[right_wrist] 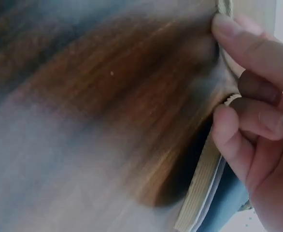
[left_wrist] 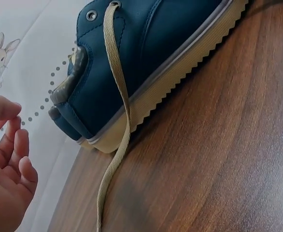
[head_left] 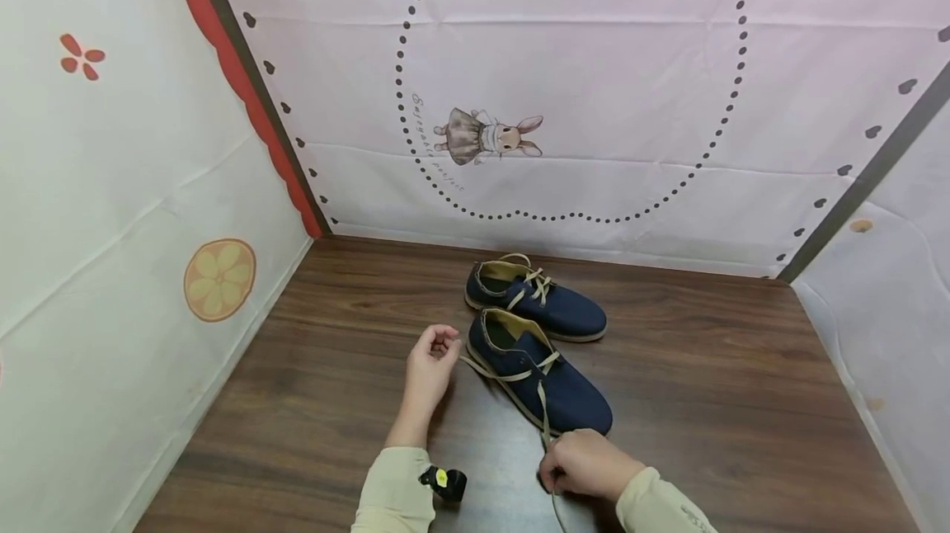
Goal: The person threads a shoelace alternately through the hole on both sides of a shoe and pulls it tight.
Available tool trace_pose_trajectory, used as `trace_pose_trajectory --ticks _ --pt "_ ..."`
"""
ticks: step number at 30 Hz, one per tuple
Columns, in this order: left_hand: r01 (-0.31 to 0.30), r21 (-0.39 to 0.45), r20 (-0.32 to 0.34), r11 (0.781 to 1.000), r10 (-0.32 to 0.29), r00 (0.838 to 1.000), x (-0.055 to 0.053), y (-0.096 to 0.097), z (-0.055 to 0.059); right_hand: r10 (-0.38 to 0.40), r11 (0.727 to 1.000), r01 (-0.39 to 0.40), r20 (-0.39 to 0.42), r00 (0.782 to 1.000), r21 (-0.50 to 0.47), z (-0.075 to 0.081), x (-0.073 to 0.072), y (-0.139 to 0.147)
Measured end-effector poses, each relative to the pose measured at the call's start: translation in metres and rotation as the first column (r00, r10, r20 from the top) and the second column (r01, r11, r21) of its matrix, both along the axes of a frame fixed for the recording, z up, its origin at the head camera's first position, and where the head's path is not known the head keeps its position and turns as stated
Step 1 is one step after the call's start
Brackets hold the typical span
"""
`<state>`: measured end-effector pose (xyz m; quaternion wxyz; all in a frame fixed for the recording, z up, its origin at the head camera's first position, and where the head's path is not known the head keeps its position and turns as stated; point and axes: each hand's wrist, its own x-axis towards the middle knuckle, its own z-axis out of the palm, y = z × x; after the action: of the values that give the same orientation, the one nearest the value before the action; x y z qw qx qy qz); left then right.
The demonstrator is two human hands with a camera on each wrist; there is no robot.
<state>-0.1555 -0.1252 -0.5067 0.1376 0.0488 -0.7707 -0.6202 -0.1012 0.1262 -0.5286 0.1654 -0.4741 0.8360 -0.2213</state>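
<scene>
Two navy shoes with tan laces and soles sit side by side on the wooden surface. The near shoe (head_left: 571,393) has one lace end, a flat tan shoelace (left_wrist: 115,63), trailing from an eyelet over its side and down past the sole. My left hand (head_left: 432,364) hovers by the heel, its fingers loosely bent and holding nothing, apart from that lace in the left wrist view. My right hand (head_left: 586,463) pinches the other shoelace (right_wrist: 223,7) between thumb and finger, near the toe, and its tail hangs below the hand. The far shoe (head_left: 567,310) has crossed laces.
White printed cloth (head_left: 594,87) hangs behind the shoes and at both sides. Brown wood-grain board (head_left: 727,401) spreads around them. A black strap device (head_left: 445,483) sits at the left wrist.
</scene>
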Motion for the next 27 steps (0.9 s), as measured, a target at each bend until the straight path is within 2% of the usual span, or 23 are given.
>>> trace_pose_trajectory --ticks 2,4,5,6,7,9,11,12,13,14,15,16,18,22,23,24,25,26,27 --pt "0.032 0.005 -0.005 0.999 -0.032 0.999 -0.001 0.000 -0.005 -0.032 0.997 0.034 0.023 0.999 -0.066 0.005 -0.003 0.000" --pt "0.100 0.009 -0.030 0.995 -0.100 0.995 -0.001 0.002 -0.005 -0.099 0.974 0.116 0.092 0.991 -0.193 0.012 -0.007 0.001" --pt "0.147 0.006 -0.037 0.989 -0.146 0.989 0.000 0.003 -0.004 -0.137 0.948 0.173 0.149 0.979 -0.267 0.016 -0.009 0.001" --pt "0.200 -0.007 -0.036 0.980 -0.200 0.979 0.001 0.006 -0.002 -0.174 0.911 0.241 0.218 0.960 -0.335 0.019 -0.012 0.002" --pt "0.266 -0.029 -0.039 0.964 -0.267 0.963 0.004 0.008 0.003 -0.204 0.863 0.308 0.282 0.937 -0.400 0.023 -0.014 0.001" --pt "0.410 -0.076 -0.026 0.909 -0.413 0.911 0.008 0.016 0.014 -0.237 0.758 0.435 0.417 0.878 -0.485 0.029 -0.018 0.000" --pt "0.531 -0.111 0.027 0.840 -0.532 0.846 0.013 0.024 0.026 -0.267 0.672 0.539 0.512 0.816 -0.508 0.033 -0.021 -0.002" --pt "0.581 -0.110 0.056 0.806 -0.579 0.814 0.016 0.028 0.031 -0.288 0.641 0.582 0.545 0.787 -0.501 0.034 -0.022 -0.004" --pt "0.624 -0.093 0.079 0.776 -0.619 0.781 0.017 0.032 0.035 -0.305 0.619 0.608 0.562 0.769 -0.497 0.036 -0.023 -0.005" --pt "0.651 -0.070 0.101 0.756 -0.644 0.758 0.018 0.035 0.036 -0.319 0.604 0.627 0.572 0.755 -0.491 0.036 -0.023 -0.006" --pt "0.667 -0.045 0.116 0.744 -0.659 0.743 0.018 0.038 0.036 -0.334 0.595 0.644 0.581 0.742 -0.480 0.036 -0.023 -0.007" --pt "0.671 -0.022 0.118 0.741 -0.664 0.738 0.019 0.040 0.036 -0.344 0.598 0.647 0.578 0.740 -0.473 0.036 -0.023 -0.008" --pt "0.667 0.001 0.081 0.745 -0.664 0.743 0.017 0.043 0.029 -0.345 0.621 0.636 0.569 0.746 -0.458 0.034 -0.023 -0.009" --pt "0.632 0.094 -0.078 0.769 -0.627 0.775 0.012 0.046 0.014 -0.332 0.697 0.585 0.536 0.776 -0.415 0.031 -0.021 -0.010" --pt "0.621 0.111 -0.108 0.776 -0.612 0.784 0.010 0.047 0.011 -0.333 0.710 0.580 0.536 0.776 -0.398 0.031 -0.020 -0.010" --pt "0.616 0.153 -0.131 0.772 -0.602 0.787 0.010 0.047 0.010 -0.338 0.719 0.580 0.536 0.773 -0.383 0.030 -0.020 -0.010" --pt "0.610 0.201 -0.139 0.767 -0.594 0.793 0.010 0.047 0.009 -0.348 0.719 0.583 0.530 0.773 -0.378 0.030 -0.019 -0.010" --pt "0.602 0.226 -0.141 0.766 -0.586 0.798 0.010 0.047 0.009 -0.358 0.707 0.591 0.525 0.772 -0.388 0.029 -0.019 -0.010" --pt "0.600 0.231 -0.134 0.766 -0.585 0.800 0.009 0.048 0.009 -0.372 0.683 0.607 0.522 0.767 -0.405 0.029 -0.019 -0.010"
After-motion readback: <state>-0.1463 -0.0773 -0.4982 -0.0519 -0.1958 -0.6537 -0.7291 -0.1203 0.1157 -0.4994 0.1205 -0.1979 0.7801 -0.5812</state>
